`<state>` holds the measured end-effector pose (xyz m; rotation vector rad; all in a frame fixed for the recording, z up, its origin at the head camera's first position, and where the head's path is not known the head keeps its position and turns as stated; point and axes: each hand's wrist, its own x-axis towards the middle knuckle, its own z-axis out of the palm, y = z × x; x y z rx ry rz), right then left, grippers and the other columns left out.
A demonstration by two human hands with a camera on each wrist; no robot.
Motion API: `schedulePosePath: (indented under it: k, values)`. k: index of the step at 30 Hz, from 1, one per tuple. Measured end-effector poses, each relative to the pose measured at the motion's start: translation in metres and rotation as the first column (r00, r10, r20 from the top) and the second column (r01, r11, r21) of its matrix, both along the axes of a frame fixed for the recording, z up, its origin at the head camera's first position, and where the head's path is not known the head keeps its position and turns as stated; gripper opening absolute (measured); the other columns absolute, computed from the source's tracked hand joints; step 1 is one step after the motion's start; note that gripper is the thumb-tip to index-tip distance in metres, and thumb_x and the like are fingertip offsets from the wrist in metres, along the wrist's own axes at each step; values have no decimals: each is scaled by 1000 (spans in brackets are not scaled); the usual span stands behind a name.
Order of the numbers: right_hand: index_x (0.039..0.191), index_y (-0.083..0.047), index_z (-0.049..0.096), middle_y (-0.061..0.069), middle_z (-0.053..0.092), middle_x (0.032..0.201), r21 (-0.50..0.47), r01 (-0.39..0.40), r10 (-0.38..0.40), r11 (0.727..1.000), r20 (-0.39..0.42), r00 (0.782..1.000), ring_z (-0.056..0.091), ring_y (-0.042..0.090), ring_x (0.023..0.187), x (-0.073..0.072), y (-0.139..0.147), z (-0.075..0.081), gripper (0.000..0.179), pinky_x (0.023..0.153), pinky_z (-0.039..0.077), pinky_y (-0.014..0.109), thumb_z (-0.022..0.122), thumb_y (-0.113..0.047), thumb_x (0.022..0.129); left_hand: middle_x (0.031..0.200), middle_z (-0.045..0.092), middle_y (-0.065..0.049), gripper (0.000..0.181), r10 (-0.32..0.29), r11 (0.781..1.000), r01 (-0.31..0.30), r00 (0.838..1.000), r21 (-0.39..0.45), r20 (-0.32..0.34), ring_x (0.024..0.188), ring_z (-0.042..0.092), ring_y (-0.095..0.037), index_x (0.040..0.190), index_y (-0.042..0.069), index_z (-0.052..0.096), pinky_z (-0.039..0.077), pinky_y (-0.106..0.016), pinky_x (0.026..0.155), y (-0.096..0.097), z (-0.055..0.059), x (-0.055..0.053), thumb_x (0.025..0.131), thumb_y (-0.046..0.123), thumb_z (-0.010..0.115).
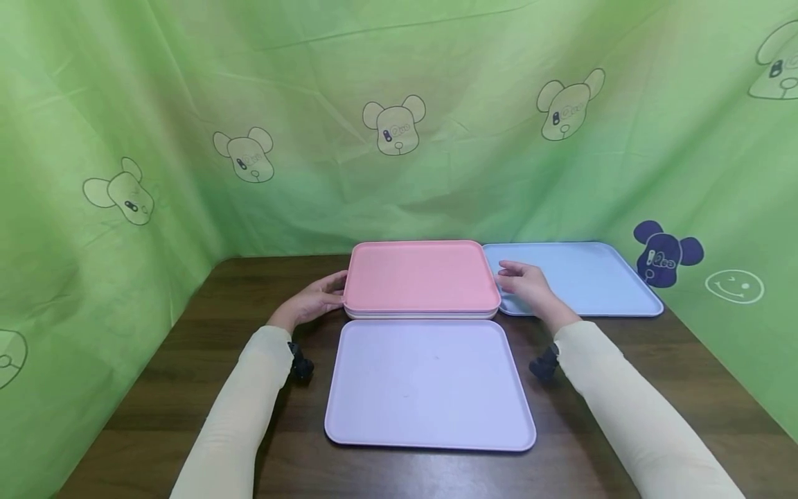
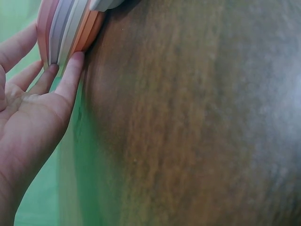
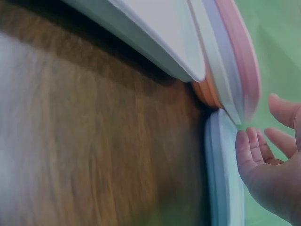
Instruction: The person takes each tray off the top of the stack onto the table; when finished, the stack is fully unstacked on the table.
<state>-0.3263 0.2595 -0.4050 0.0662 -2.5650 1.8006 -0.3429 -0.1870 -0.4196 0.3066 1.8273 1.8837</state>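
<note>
Left hand on a stack of trays, right hand loose beside it

The stack of trays sits at the back middle of the table, with a pink tray on top. From the left wrist, the edges below it read as lavender, whitish and, at the bottom, an orange tray.

The left hand is at the stack's left side, its fingers spread and fairly straight, fingertips against the tray edges rather than wrapped round them. The right hand grasps nothing; its fingers are loosely bent, with the thumb apart, near the stack's right side and above a blue tray. Whether a fingertip brushes a tray there is hard to tell.

The blue tray lies just right of the stack, partly covered by the right hand. Its side shows layered lines from the right wrist; whether it is one tray or several is unclear. In front of the stack lies a lavender tray, cut off in both wrist views.

Below the pink tray, the stack's upper faces are hidden. Pale sleeves run out of the head view at the bottom. Behind everything hangs a green curtain printed with cartoon heads, some cropped at the sides.
</note>
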Motion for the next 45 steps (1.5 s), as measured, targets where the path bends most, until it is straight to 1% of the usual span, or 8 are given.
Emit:
schedulePosePath:
  k: [9, 16, 21, 29, 33, 38, 41, 45]
  values:
    - [145, 9, 36, 32, 47, 135, 34, 14, -16, 999, 82, 996, 57, 0, 83, -14, -5, -13, 60, 78, 50, 15, 61, -11, 94, 159, 19, -13, 74, 9, 1000, -9, 1000, -4, 4, 142, 26, -32, 157, 11, 16, 33, -39, 109, 1, -3, -1, 95, -8, 52]
    - [147, 4, 37, 28, 48, 136, 83, 21, -29, 996, 103, 994, 56, 24, 108, -16, -8, -13, 60, 79, 48, 18, 61, -17, 96, 158, 20, -12, 74, 7, 1000, -7, 1000, -6, 4, 141, 27, -32, 157, 12, 17, 35, -38, 109, 2, -2, 0, 95, -8, 52]
    - [145, 5, 39, 28, 48, 137, 73, 23, -30, 997, 103, 994, 56, 24, 109, -17, -10, -13, 59, 80, 49, 18, 62, -16, 95, 158, 21, -13, 74, 8, 1000, -8, 1000, -7, 1, 142, 27, -32, 157, 13, 17, 34, -39, 109, 1, -1, -1, 95, -8, 53]
    - [142, 6, 44, 26, 48, 138, 98, 40, -49, 994, 95, 994, 50, 33, 122, -19, -13, -13, 54, 94, 46, 31, 60, -9, 93, 159, 16, -13, 74, 3, 1000, -3, 1000, 7, 0, 142, 24, -34, 157, 11, 15, 33, -38, 109, -2, -2, 1, 96, -8, 52]
    - [140, 7, 46, 27, 50, 136, 90, 52, -59, 995, 75, 995, 54, 29, 116, -20, -15, -12, 52, 88, 48, 25, 60, -7, 92, 160, 15, -14, 73, 10, 1000, -10, 1000, 12, 2, 143, 24, -33, 157, 10, 15, 33, -38, 109, -2, -3, 2, 96, -8, 51]
    - [138, 8, 47, 28, 53, 133, 43, 62, -64, 997, 45, 997, 58, 10, 94, -18, -15, -6, 51, 77, 47, 15, 61, -5, 90, 159, 16, -15, 73, 22, 999, -23, 1000, 28, 9, 143, 24, -33, 156, 8, 15, 34, -37, 108, -2, -3, 2, 95, -9, 51]
    - [138, 9, 47, 29, 52, 132, 14, 64, -65, 998, 51, 997, 56, 1, 83, -18, -15, -1, 51, 75, 48, 14, 60, -3, 90, 160, 15, -14, 73, 26, 999, -26, 1000, 30, 11, 143, 24, -32, 156, 7, 15, 34, -37, 109, -2, -4, 2, 95, -9, 52]
    - [140, 8, 45, 30, 50, 134, -30, 60, -58, 998, 84, 995, 56, -3, 76, -17, -15, 5, 52, 73, 51, 16, 59, -1, 90, 160, 15, -13, 74, 28, 999, -28, 1000, 23, 12, 143, 23, -31, 156, 7, 15, 32, -38, 110, -1, -4, 1, 95, -9, 53]
